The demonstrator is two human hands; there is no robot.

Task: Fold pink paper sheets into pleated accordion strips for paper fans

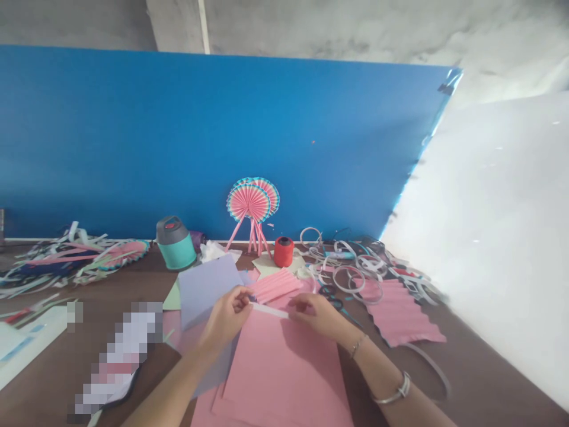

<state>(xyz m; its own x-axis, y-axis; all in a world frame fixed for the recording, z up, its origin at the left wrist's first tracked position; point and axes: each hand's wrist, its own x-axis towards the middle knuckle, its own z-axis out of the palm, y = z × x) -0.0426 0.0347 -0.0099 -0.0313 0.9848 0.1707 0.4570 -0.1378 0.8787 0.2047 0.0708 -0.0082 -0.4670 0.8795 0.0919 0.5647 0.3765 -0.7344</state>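
A narrow white strip (270, 310) lies along the top edge of a pink paper sheet (284, 367). At the strip's left end, my left hand (233, 305) pinches with thumb and forefinger. My right hand (313, 314) has its fingers closed over the strip's right end at the sheet's far corner. More pink sheets lie beneath, slightly askew. Just beyond my hands sits a pleated pink paper piece (275, 284). A lavender sheet (207, 284) lies to the left, partly under my left arm. What exactly is between my right fingertips is hidden.
Finished pink paper fans (249, 201) lean against the blue panel (178, 130). A red spool (283, 252) and a teal container (175, 244) stand in front. Rolled white strips (349, 279) and a folded pink sheet (400, 311) lie right; paper scraps (57, 258) left.
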